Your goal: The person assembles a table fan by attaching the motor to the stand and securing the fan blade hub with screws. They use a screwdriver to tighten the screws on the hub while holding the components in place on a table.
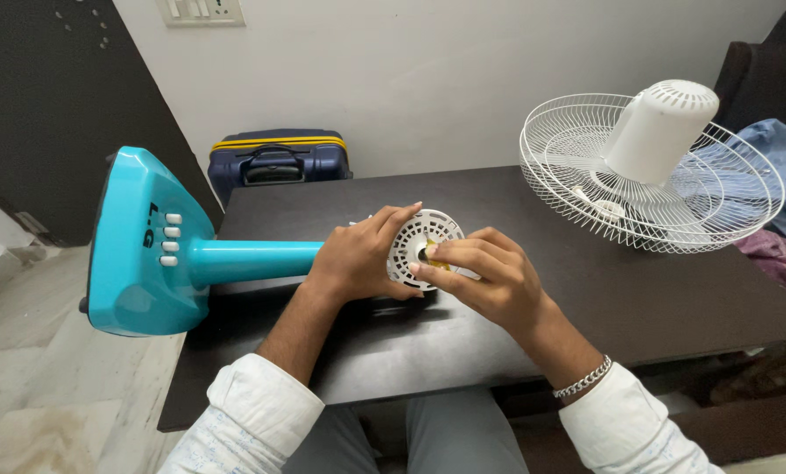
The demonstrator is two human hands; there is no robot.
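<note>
We see the round white vented motor housing [419, 247] of a teal pedestal fan [160, 250] lying across the dark bench [533, 290]. Our left hand [358, 259] wraps around its left side, gripping it. Our right hand [490, 276] pinches a small yellowish part at its centre. Beyond the right hand rests a white wire fan guard [586, 189] carrying a white motor cover [661, 130].

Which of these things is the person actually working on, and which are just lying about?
In hand:
- turquoise fan stand, lying across the dark table
- white round motor face, gripped by the left hand
- right hand, fingertips at the hub

Lying about:
- white wire fan guard
- white motor cover resting in the guard
- navy suitcase by the wall
- blue cloth
</note>
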